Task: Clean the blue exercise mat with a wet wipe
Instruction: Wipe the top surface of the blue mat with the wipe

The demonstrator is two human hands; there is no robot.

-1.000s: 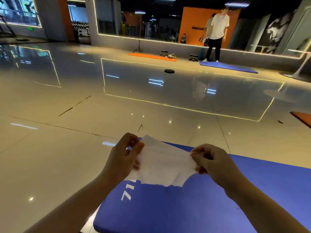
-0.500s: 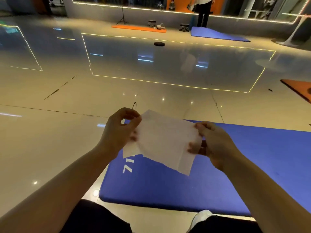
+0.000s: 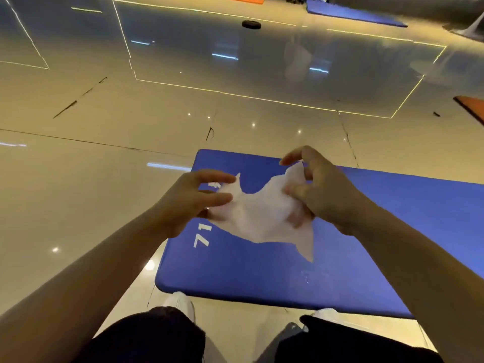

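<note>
Nearest, the person's dark-trousered knees (image 3: 146,336) and white shoes (image 3: 180,302) sit at the near edge of the blue exercise mat (image 3: 262,273), which lies flat on the glossy floor (image 3: 78,205) and bears white "71" lettering. Above the mat, both hands hold a crumpled white wet wipe (image 3: 259,216) in the air. The left hand (image 3: 188,203) pinches its left edge with loosely extended fingers (image 3: 217,199); the right hand (image 3: 322,195) grips its right side, fingers curled into the cloth. Farther off lie a dark round disc (image 3: 251,24), another blue mat (image 3: 353,13) and an orange mat (image 3: 471,106).
</note>
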